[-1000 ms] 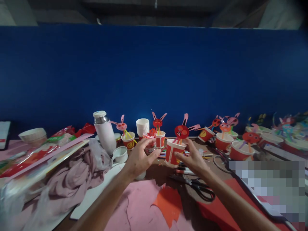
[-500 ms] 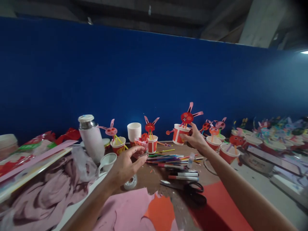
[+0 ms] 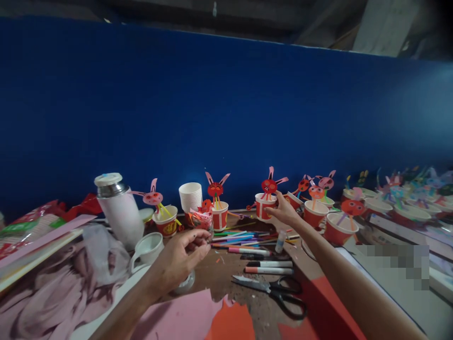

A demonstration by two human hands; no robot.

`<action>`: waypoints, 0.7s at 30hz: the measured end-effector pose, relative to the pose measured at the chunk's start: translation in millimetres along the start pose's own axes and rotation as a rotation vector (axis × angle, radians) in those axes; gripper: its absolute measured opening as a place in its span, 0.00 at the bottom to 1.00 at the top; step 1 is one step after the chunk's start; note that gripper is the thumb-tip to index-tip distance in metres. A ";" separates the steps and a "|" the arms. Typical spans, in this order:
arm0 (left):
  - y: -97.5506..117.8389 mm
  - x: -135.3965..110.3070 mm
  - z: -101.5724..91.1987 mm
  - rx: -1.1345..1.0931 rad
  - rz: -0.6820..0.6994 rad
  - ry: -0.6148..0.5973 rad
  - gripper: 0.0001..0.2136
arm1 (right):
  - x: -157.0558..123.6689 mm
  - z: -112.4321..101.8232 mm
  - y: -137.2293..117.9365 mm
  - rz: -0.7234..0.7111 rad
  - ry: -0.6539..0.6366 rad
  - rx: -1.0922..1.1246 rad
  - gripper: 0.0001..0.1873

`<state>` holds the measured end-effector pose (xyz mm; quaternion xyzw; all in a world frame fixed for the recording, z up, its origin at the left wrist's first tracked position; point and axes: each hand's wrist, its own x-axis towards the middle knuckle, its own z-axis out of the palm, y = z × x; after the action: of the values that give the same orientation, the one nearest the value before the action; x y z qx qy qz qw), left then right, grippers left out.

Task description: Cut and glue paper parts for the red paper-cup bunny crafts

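Observation:
My right hand [image 3: 285, 213] reaches far across the table, its fingers on the side of a red-and-white paper cup [image 3: 264, 207] that carries a red paper rabbit with pink ears [image 3: 271, 185]. The cup stands on the table in the row along the blue wall. My left hand [image 3: 180, 257] is nearer me, fingers curled around a small clear cup [image 3: 201, 222] with red scraps inside.
More rabbit cups [image 3: 219, 215] line the wall, with a stack of white cups [image 3: 190, 196], a white flask [image 3: 118, 208] and a white mug [image 3: 148, 248] at left. Pens [image 3: 247, 241], scissors [image 3: 272, 289], a tape roll [image 3: 186, 282] and pink and orange paper [image 3: 198, 321] lie near me.
My right hand carried the rabbit cup from in front of me, up and away, and set it down in the row by the wall. My left hand drew back a little.

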<state>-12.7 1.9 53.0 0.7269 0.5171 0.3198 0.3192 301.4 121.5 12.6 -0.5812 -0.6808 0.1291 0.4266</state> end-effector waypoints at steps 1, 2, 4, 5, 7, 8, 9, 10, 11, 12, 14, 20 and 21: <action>-0.6 0.6 1.1 0.000 -0.004 -0.001 0.16 | 0.3 1.6 3.4 0.000 -0.005 0.004 0.28; -1.5 1.2 2.2 -0.001 -0.009 -0.001 0.16 | 0.5 3.3 6.6 -0.001 -0.011 0.009 0.27; -3.5 2.4 4.3 -0.003 -0.020 -0.006 0.16 | 0.8 6.8 12.2 -0.006 -0.023 0.026 0.25; -4.4 2.8 5.3 -0.001 -0.026 -0.013 0.16 | 0.8 8.4 14.5 -0.008 -0.028 0.037 0.25; -5.9 3.2 6.7 0.001 -0.036 -0.027 0.16 | 0.4 11.0 18.2 -0.012 -0.036 0.061 0.24; -6.4 3.3 7.2 0.002 -0.041 -0.033 0.16 | 0.2 12.0 19.7 -0.012 -0.041 0.072 0.25; -6.8 3.3 7.7 0.002 -0.045 -0.041 0.16 | -0.1 12.8 21.1 -0.011 -0.046 0.083 0.25; -7.1 3.3 8.0 0.001 -0.049 -0.045 0.16 | -0.3 13.5 22.6 -0.009 -0.051 0.093 0.25; -7.4 3.3 8.4 0.001 -0.054 -0.047 0.16 | -0.3 14.1 24.1 -0.008 -0.054 0.103 0.25; -7.7 3.3 8.7 0.003 -0.059 -0.048 0.17 | -0.1 14.9 25.8 -0.008 -0.057 0.113 0.25; -8.5 3.7 9.6 0.013 -0.066 -0.046 0.17 | 0.6 16.6 29.4 -0.014 -0.058 0.137 0.25; -10.9 5.3 10.6 0.029 -0.074 -0.049 0.17 | 2.8 23.2 34.8 -0.068 -0.058 0.201 0.26; -11.3 5.3 10.4 0.034 -0.069 -0.046 0.17 | 2.7 24.1 34.7 -0.074 -0.062 0.208 0.26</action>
<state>-9.2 8.6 38.6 0.7210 0.5399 0.2831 0.3296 307.5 141.7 -24.0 -0.5039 -0.6977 0.2013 0.4678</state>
